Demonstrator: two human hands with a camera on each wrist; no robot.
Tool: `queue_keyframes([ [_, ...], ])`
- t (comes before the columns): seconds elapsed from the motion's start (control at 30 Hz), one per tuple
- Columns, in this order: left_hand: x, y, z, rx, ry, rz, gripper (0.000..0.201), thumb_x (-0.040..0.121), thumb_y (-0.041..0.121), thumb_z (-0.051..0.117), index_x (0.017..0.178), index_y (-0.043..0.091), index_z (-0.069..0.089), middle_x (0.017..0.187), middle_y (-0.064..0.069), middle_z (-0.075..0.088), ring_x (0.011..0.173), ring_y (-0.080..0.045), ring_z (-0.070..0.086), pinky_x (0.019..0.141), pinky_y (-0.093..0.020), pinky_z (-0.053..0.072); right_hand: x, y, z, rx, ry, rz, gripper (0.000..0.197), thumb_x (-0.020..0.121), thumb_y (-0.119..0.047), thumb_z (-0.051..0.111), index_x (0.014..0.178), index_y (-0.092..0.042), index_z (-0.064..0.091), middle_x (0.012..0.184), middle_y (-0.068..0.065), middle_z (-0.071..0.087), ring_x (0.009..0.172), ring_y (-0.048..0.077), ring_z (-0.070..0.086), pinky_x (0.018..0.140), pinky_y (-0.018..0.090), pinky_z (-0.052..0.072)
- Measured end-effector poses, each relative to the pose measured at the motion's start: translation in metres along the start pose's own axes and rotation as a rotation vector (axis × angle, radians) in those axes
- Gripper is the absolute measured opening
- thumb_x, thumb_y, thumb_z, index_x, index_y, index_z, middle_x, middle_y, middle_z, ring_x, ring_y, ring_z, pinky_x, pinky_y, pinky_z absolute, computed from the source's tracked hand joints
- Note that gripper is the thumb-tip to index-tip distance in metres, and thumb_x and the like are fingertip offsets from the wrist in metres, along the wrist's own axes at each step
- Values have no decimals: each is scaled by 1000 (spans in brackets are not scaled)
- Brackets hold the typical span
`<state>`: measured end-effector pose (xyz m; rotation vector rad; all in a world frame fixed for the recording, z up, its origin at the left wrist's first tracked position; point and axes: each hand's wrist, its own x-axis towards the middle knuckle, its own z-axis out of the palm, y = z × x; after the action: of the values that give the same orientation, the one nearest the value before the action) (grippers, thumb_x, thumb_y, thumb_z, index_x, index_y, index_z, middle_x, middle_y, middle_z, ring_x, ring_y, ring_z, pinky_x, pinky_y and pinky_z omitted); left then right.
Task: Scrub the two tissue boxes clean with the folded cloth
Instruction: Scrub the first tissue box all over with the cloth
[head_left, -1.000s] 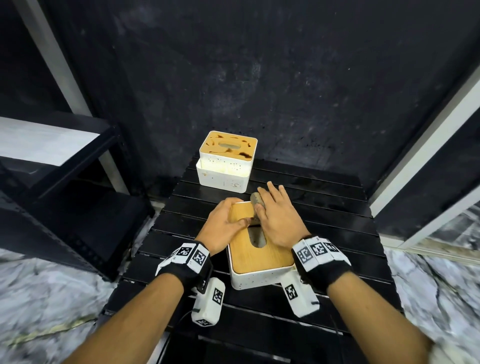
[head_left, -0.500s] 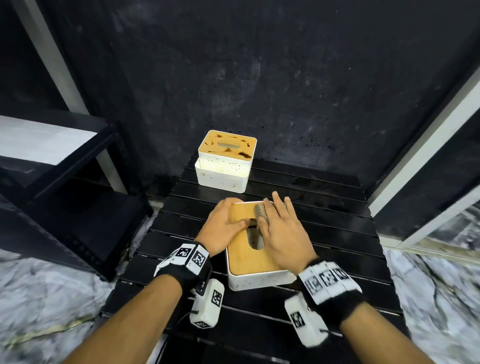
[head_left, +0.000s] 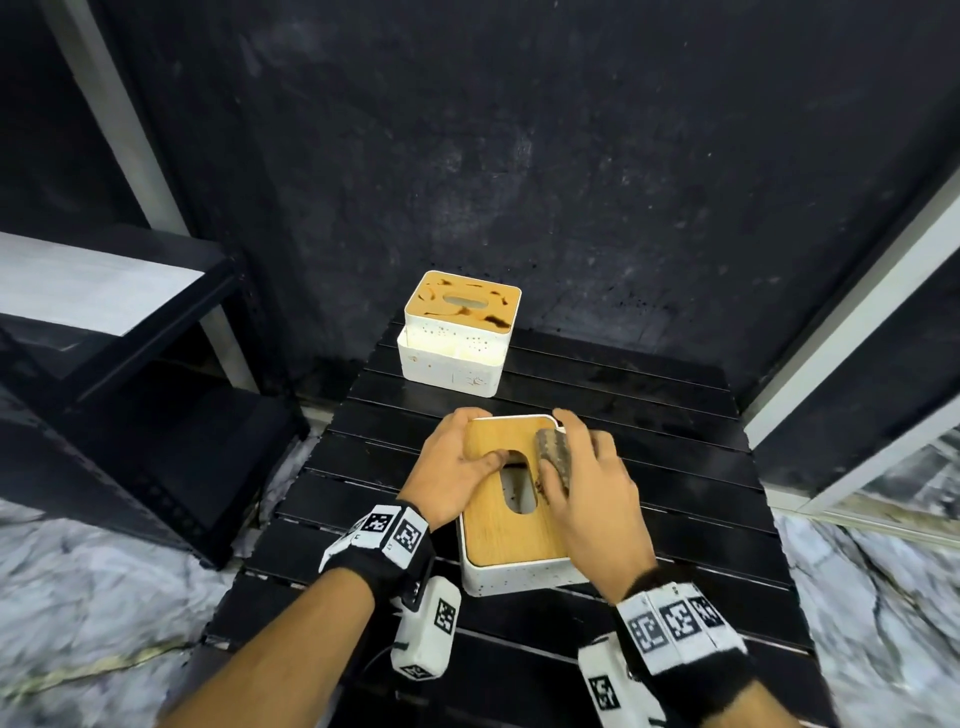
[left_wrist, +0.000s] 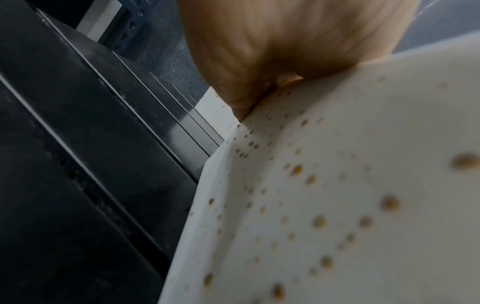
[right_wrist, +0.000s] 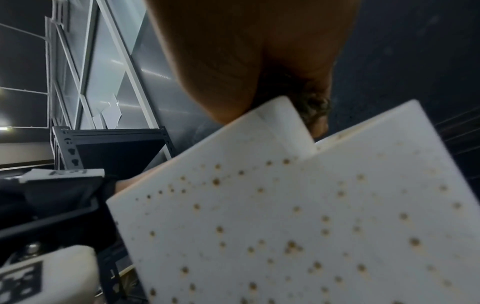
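Change: your right hand (head_left: 587, 499) has slid the folded cloth (head_left: 555, 457) from the middle of the lid's far edge out to its far right corner.
Right hand: your fingers lie nearly straight, pressing the cloth flat onto the wooden lid.
Left hand: your left hand (head_left: 457, 467) grips the near tissue box (head_left: 514, 530) at its far left corner, fingers curled over the edge, thumb on the lid beside the slot.
Near box: on the black slatted table (head_left: 649, 415); lid mostly clean, white sides speckled brown in both wrist views.
Far tissue box (head_left: 457, 332): well apart at the table's far edge, dark stains on its lid.
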<state>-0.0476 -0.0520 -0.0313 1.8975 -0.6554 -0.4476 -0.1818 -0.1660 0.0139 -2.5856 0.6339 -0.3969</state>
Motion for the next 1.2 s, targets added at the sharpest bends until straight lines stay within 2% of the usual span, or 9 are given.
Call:
queue_keyframes([
  [0.2,0,3,-2,53,-17,0,42,93,25,69,129,26,49,126,-2,51,116,-18,52,102,-40,47,32,2,4,-158,-25,-162,32,99,-35,42,127,-28,54,138,6,44,125,26,41,92,38,45],
  [0.47,-3,5,-1,31,2,-31,47,91,27,71,132,24,49,126,1,52,115,-16,53,96,-34,48,58,-4,-5,-422,-88,-59,31,100,-26,35,122,-20,56,120,10,51,108,28,48,73,34,46],
  [0.6,-5,10,-2,40,15,-62,48,91,29,71,134,24,48,130,1,51,116,-16,53,99,-38,50,62,-10,-11,-409,-161,-18,30,99,-27,36,117,-17,59,118,12,52,110,32,48,75,37,46],
  [0.7,-7,14,-2,83,9,-77,56,92,32,70,141,22,46,139,0,47,127,-18,48,106,-34,43,55,-1,-21,-298,-205,-13,29,98,-34,41,112,-20,62,105,7,54,100,26,52,76,34,47],
  [0.8,-13,22,-2,234,11,-66,67,95,37,64,153,18,36,154,1,34,143,-17,32,116,-26,25,51,9,-30,-118,-252,-7,24,95,-38,48,108,-25,63,98,1,57,88,15,53,72,27,41],
  [0.87,-19,32,-3,354,89,-9,63,97,38,61,152,19,38,153,1,34,144,-15,26,120,-29,21,52,16,-34,61,-249,33,21,94,-38,51,107,-27,64,98,-5,63,86,9,57,70,22,44],
  [0.97,-33,53,0,316,155,46,44,99,31,58,141,26,49,127,5,47,123,-13,45,111,-31,37,49,31,-32,298,-201,143,17,95,-34,51,106,-32,64,101,-11,62,92,5,57,76,21,44],
  [1.07,-42,74,7,266,21,-74,36,100,30,55,136,27,51,103,8,59,108,-15,59,102,-36,49,45,44,-26,491,-130,251,15,95,-34,52,101,-36,65,105,-10,63,97,8,59,83,29,50],
  [1.2,-40,93,18,291,-118,-228,59,102,40,48,154,20,28,118,-4,66,112,-24,62,97,-32,46,44,51,-19,663,-33,341,13,92,-37,55,95,-37,68,103,-9,66,98,12,63,86,37,55],
])
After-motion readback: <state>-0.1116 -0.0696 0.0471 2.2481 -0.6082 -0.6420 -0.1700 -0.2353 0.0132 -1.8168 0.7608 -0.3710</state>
